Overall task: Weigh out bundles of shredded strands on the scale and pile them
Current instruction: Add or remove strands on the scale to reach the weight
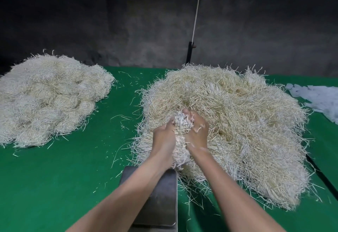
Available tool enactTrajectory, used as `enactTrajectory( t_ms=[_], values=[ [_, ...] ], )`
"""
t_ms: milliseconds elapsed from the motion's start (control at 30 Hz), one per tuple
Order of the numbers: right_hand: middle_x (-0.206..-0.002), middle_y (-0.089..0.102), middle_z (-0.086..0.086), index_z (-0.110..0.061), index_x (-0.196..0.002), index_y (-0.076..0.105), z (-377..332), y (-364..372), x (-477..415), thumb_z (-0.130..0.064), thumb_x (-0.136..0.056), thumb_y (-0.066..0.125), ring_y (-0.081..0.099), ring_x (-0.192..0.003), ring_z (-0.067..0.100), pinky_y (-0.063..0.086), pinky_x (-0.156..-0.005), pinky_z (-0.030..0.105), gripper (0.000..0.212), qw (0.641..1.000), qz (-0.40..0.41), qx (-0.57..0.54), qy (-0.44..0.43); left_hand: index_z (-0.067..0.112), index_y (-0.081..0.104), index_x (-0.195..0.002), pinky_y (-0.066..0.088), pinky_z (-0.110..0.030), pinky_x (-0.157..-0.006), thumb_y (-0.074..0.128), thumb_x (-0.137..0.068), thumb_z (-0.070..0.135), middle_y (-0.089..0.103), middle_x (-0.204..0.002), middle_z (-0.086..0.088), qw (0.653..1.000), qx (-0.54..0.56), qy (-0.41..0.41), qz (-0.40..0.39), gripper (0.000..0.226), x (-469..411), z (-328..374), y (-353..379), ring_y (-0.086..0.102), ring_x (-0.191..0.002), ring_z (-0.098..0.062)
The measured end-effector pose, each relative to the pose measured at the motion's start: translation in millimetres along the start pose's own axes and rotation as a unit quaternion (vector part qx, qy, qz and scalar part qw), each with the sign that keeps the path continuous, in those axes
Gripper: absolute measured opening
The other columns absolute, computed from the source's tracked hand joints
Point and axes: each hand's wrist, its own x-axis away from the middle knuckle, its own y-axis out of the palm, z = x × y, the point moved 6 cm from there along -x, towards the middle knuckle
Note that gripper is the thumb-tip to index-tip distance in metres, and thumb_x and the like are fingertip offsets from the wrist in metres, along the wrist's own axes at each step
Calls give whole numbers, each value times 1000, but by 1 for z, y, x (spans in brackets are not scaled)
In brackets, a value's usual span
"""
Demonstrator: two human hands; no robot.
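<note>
Green tabletop (64,176) before a dark wall: left hand (163,136) and right hand (196,132) curl their grip round a bundle of strands (182,127) over the heap (237,121) toward the right edge, just past the near-edge scale (161,204); light, springy, probably shedding, best clasped mid-length.

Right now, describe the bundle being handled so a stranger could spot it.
On the green table, find the big loose heap on the right. At its left side, just beyond the scale, the left hand and right hand clasp a bundle. Unlike the sprawling heap, it is packed tight, ends aligned.
</note>
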Motion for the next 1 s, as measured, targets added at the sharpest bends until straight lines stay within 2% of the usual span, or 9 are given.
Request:
enactTrajectory(
  t_ms=[133,333,467,600,733,800,867,933,1000],
  values=[
    [-53,41,-13,-34,-66,44,-11,28,36,-26,-97,41,35,-45,0,30,-46,12,32,992,7,88,-89,10,47,-59,30,-19,-35,47,-93,1,43,-45,2,997,5,47,68,35,-9,17,-20,41,-41,-14],
    [-69,59,0,-11,-75,59,20,11,12,-3,-92,50,51,-58,10,41,-54,29,21,999,11,-37,30,10,55,-70,43,-24,-45,53,-95,18,56,-60,-4,999,3,-51,5,26,2,-7,-4,58,-50,-17],
    [-98,54,-6,-25,-94,51,22,3,13,-34,-97,39,51,-93,13,43,-77,29,15,981,10,-158,113,14,45,-60,35,-18,-39,48,-90,2,43,-43,2,999,3,-42,34,32,-15,11,-28,44,-36,-13],
    [-140,34,-19,-38,-137,33,4,13,13,-79,-76,29,37,-124,4,34,-98,30,74,980,-138,-135,54,14,48,-86,51,-24,-64,50,-97,21,57,-74,-7,991,-133,24,22,13,-16,9,-23,58,-62,-13],
    [-77,67,-4,-18,-107,63,0,18,14,-50,-92,45,59,-56,0,48,-47,17,39,991,-94,-81,46,0,59,-89,43,-18,-42,52,-96,22,62,-59,5,991,-78,110,10,24,-9,22,-14,58,-47,-3],
    [-82,68,0,-6,-111,59,18,4,-2,-50,-94,41,65,-69,6,54,-59,24,50,974,-18,-166,152,7,52,-112,55,-27,-71,49,-92,51,68,-98,1,993,-26,116,-7,49,-7,23,-20,67,-80,-6],
    [-130,54,11,-7,-135,40,33,-2,-11,-53,-94,37,54,-118,21,45,-98,44,62,944,17,-223,243,22,38,-138,35,-44,-105,41,-75,75,41,-145,2,993,-56,100,-41,82,3,11,-17,45,-126,-10],
    [-138,45,9,-13,-137,36,24,1,-9,-51,-96,34,44,-126,26,39,-103,45,56,977,13,-120,178,25,36,-144,29,-49,-108,45,-62,83,33,-150,3,996,-27,51,-75,101,11,1,-2,35,-135,-16],
    [-113,52,0,-20,-113,47,4,10,11,-52,-96,30,50,-107,18,43,-88,33,40,999,13,30,16,13,65,-111,51,-33,-81,58,-62,75,64,-114,-8,998,33,34,-37,79,6,9,1,65,-98,-13]
  ],
)
